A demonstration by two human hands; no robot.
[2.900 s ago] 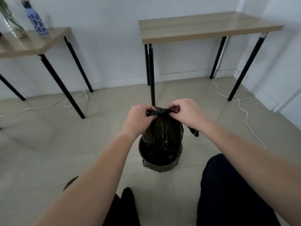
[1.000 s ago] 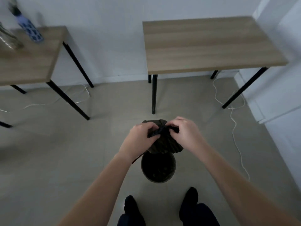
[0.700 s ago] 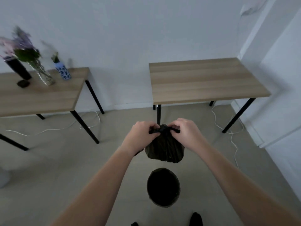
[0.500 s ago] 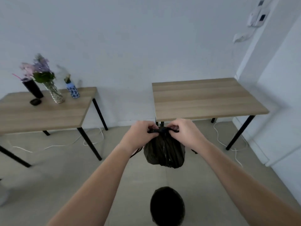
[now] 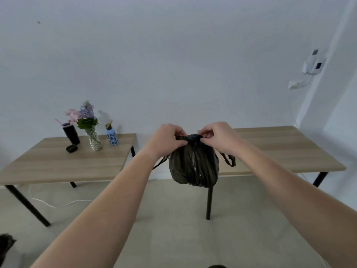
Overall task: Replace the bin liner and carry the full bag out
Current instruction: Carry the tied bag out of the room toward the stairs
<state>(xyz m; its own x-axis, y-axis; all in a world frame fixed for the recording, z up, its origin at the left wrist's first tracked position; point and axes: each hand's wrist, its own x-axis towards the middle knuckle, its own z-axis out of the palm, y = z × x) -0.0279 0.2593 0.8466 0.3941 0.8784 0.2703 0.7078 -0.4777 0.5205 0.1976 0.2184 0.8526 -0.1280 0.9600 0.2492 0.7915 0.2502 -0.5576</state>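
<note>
Knotted black bin bag held up in mid-air, hanging before the near edge of the right-hand wooden table.

Bin itself out of frame; knot partly hidden behind fingers. Long axis vertical, gathered neck up, bulge down, loose tie ends trailing either side. Left hand and right hand both pinched shut on the neck, close together.
</note>
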